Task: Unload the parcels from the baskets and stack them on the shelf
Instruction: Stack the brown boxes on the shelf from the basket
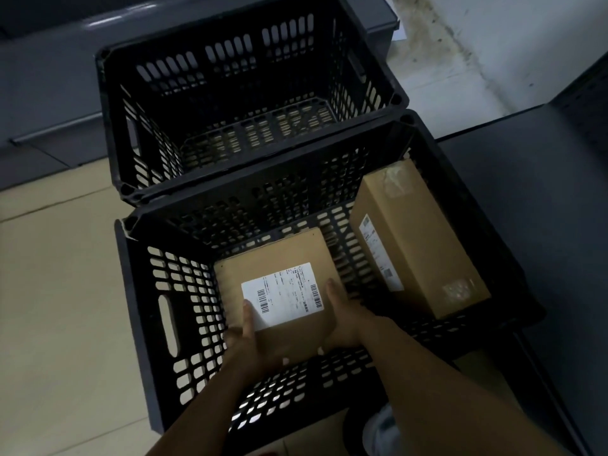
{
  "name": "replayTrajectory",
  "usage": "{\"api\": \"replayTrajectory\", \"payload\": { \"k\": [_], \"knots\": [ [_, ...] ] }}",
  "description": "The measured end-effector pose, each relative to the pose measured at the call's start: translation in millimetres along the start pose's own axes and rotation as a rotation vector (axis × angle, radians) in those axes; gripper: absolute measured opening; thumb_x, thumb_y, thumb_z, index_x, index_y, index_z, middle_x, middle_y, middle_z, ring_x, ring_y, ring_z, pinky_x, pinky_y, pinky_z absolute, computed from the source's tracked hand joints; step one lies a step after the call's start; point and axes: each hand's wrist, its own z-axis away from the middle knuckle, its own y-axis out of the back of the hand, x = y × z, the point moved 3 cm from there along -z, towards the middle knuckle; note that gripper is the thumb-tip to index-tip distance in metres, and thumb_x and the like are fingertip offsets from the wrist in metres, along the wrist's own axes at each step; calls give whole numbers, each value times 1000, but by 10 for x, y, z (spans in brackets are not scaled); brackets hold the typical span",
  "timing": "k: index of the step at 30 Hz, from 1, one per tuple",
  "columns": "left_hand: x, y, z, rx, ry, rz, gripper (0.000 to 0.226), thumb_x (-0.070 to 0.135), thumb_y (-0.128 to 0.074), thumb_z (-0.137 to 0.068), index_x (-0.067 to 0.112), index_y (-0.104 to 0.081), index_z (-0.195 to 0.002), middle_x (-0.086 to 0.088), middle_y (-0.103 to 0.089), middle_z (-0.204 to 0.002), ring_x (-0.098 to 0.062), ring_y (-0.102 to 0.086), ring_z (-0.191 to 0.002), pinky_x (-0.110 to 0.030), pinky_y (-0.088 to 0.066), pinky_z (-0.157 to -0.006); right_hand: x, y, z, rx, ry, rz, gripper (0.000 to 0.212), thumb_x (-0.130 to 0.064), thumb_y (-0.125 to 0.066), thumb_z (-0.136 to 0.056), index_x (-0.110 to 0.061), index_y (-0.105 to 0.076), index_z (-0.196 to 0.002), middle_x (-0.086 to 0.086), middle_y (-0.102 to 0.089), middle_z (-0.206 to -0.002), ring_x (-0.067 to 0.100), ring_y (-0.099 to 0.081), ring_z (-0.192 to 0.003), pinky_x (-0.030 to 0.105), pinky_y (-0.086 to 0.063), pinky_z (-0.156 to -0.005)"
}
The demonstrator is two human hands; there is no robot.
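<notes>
Two hands held the small parcel low inside the near basket — the left hand gripped its left edge with the thumb lying over the corner of the white label, and the right hand clasped its right edge, fingertips curled under the near side. To lift it cleanly, I judged the box should be kept level and raised straight up past the slotted walls, with both grips even so it could not tip toward the second parcel. On the label, barcodes showed at the lower left and right edges, but the printed lines were too small and blurred to read. Just beyond, to the right, the long parcel leaned against the basket's right wall, well apart from the hands; its side sticker and a pale patch of tape on top were likewise unreadable. Farther still, the far basket sat touching the near one and held no parcels — the shelf was not clearly in view
</notes>
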Motion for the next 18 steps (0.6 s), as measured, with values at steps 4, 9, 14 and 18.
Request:
{"api": "replayTrajectory", "payload": {
  "k": [4, 9, 14, 18],
  "knots": [
    [103, 124, 19, 11, 11, -82, 145, 57, -86, -52, 56, 35, -131, -27, 0, -149, -45, -39, -126, -46, -47, -96, -2, 48, 124, -31, -29, -90, 136, -38, -83, -69, -32, 29, -145, 11, 9, -160, 34, -4, -146, 46, -19, -116],
    [224, 377, 129, 38, -27, -130, 146, 60, -86, -48, 50, 28, -138, -21, -5, -145, -43, -44, -122, -47, -48, -97, -61, 81, 189, 56, 44, -126, 142, -42, -87, -62, -35, 30, -143, 7, -4, -160, 30, -16, -144, 45, -24, -116],
    [444, 601, 386, 55, -134, -111, 151, 55, -87, -50, 42, 35, -138, -16, -4, -150, -41, -31, -134, -44, -38, -108, -102, 232, 539, 183, 84, -125, 138, -43, -88, -59, -41, 19, -146, 12, -12, -155, 30, -23, -140, 42, -27, -114],
    [575, 834, 641, 104, -240, -94, 144, 62, -82, -54, 39, 30, -142, -15, -5, -152, -41, -25, -137, -46, -32, -111, -195, 358, 899, 304, 140, -51, 129, -43, -86, -63, -40, 10, -149, 13, -16, -149, 31, -24, -137, 40, -27, -113]
  ]
}}
